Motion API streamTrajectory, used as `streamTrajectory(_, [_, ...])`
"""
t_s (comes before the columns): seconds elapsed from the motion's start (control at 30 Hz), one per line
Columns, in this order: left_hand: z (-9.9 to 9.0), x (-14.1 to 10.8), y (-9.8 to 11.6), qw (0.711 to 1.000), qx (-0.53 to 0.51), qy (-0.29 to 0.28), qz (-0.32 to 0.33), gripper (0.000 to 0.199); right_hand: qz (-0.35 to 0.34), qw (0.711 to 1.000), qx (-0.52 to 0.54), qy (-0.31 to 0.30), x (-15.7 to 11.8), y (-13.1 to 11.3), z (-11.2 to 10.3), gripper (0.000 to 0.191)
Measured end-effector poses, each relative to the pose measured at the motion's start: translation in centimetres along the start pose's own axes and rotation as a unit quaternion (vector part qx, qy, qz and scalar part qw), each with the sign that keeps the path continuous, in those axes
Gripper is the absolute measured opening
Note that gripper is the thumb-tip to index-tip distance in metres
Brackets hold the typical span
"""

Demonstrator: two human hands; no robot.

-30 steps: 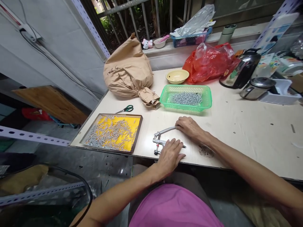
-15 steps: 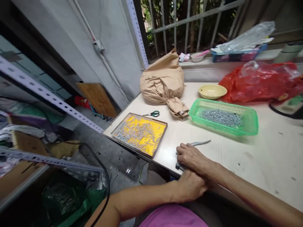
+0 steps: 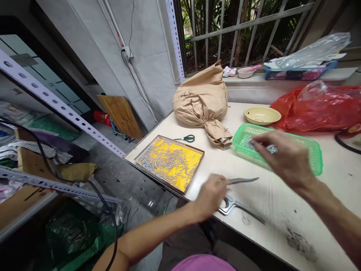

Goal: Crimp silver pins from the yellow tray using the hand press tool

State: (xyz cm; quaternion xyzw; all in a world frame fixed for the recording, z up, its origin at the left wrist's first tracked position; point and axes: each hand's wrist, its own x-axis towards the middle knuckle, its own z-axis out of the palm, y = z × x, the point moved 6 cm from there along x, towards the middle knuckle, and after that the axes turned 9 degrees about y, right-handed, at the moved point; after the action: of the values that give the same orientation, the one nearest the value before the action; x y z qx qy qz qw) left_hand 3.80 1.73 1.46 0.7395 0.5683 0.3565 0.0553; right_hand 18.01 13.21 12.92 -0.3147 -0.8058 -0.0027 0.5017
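My left hand (image 3: 210, 197), blurred, is closed with curled fingers at the front of the table. Whatever it may hold is hidden. Beside it lie a silver metal tool with a ring-shaped head and curved handle (image 3: 249, 213) and a second curved metal handle (image 3: 244, 180); whether they are joined is hidden by my hand. My right hand (image 3: 284, 158) hovers over the green plastic basket (image 3: 316, 165), thumb and fingertips pinched together. Anything between them is too small to make out. Small grey metal pins (image 3: 248, 142) lie in the basket, partly covered by my hand.
A shallow tray (image 3: 194, 175) with a yellow bottom holds many similar pins. Green-handled scissors (image 3: 188, 138), a tied brown paper bag (image 3: 200, 99), a cream bowl (image 3: 262, 116) and a red plastic bag (image 3: 316, 109) are behind. Metal shelving (image 3: 70, 116) stands left.
My hands have parted. The right one has moved up and right to the basket; the left has shifted slightly up and left. The ring-headed tool is now uncovered.
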Motion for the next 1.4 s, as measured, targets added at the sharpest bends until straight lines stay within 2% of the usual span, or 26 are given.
streamTrajectory(0.07, [-3.1, 2.0, -4.5, 0.992, 0.063, 0.065, -0.093, 0.025, 0.018, 0.996, -0.081, 0.031, 1.1, 4.4, -1.6, 0.017])
streamTrajectory(0.1, [-4.4, 2.9, -6.7, 0.985, 0.094, 0.082, -0.123, 0.025, 0.033, 0.993, -0.115, 0.017, 1.0, 6.7, -1.8, 0.021])
streamTrajectory(0.13, [-5.3, 3.6, -8.7, 0.978, 0.122, 0.086, -0.143, 0.026, 0.049, 0.988, -0.142, -0.023, 0.5, 8.8, -1.4, 0.026])
streamTrajectory(0.2, [-6.2, 4.8, -12.0, 0.968, 0.176, 0.055, -0.171, 0.026, 0.074, 0.977, -0.183, -0.080, -1.3, 11.7, -0.3, 0.036])
streamTrajectory(0.23, [-6.2, 5.1, -13.3, 0.963, 0.199, 0.026, -0.178, 0.026, 0.082, 0.974, -0.189, -0.096, -2.4, 12.2, 0.1, 0.040])
streamTrajectory(0.3, [-5.5, 5.5, -15.0, 0.954, 0.235, -0.040, -0.181, 0.029, 0.095, 0.976, -0.164, -0.104, -4.8, 11.3, 0.6, 0.041])
streamTrajectory(0.37, [-4.6, 5.8, -15.7, 0.947, 0.259, -0.086, -0.170, 0.032, 0.122, 0.980, -0.076, -0.137, -7.3, 8.3, 0.9, 0.034])
streamTrajectory(0.5, [-3.5, 6.6, -16.3, 0.948, 0.280, -0.090, -0.123, 0.034, 0.198, 0.940, 0.067, -0.270, -11.8, 1.2, 1.5, 0.026])
streamTrajectory(0.57, [-3.0, 7.0, -16.8, 0.949, 0.284, -0.095, -0.098, 0.034, 0.214, 0.918, 0.061, -0.328, -13.9, -0.9, 1.8, 0.023])
streamTrajectory(0.67, [-2.6, 7.5, -17.5, 0.948, 0.288, -0.110, -0.085, 0.031, 0.206, 0.906, 0.001, -0.369, -16.6, -1.6, 2.2, 0.017])
streamTrajectory(0.77, [-3.3, 7.7, -17.0, 0.949, 0.278, -0.106, -0.106, 0.027, 0.177, 0.907, -0.048, -0.379, -18.0, -1.3, 2.6, 0.019])
streamTrajectory(0.83, [-4.2, 7.7, -15.8, 0.956, 0.246, -0.081, -0.141, 0.024, 0.157, 0.906, -0.065, -0.388, -18.3, -1.2, 2.8, 0.022])
streamTrajectory(0.93, [-4.7, 6.3, -12.7, 0.960, 0.102, -0.065, -0.254, 0.018, 0.137, 0.902, -0.077, -0.401, -18.2, -1.2, 2.7, 0.024])
streamTrajectory(0.97, [-4.2, 5.4, -11.5, 0.950, 0.025, -0.083, -0.300, 0.018, 0.133, 0.901, -0.079, -0.405, -18.2, -1.2, 2.7, 0.023])
streamTrajectory(1.03, [-2.6, 3.3, -8.6, 0.909, -0.125, -0.129, -0.377, 0.019, 0.125, 0.900, -0.081, -0.409, -18.3, -1.1, 2.5, 0.023])
streamTrajectory(1.13, [-0.4, 0.2, -5.4, 0.844, -0.224, -0.174, -0.454, 0.018, 0.116, 0.903, -0.085, -0.404, -18.6, -0.9, 2.5, 0.023])
streamTrajectory(1.23, [1.2, -1.8, -4.7, 0.813, -0.242, -0.187, -0.495, 0.018, 0.105, 0.907, -0.099, -0.397, -18.8, -0.8, 2.7, 0.021])
streamTrajectory(1.4, [2.5, -2.9, -4.9, 0.800, -0.261, -0.195, -0.503, 0.024, 0.093, 0.912, -0.112, -0.382, -18.7, -1.0, 2.7, 0.019])
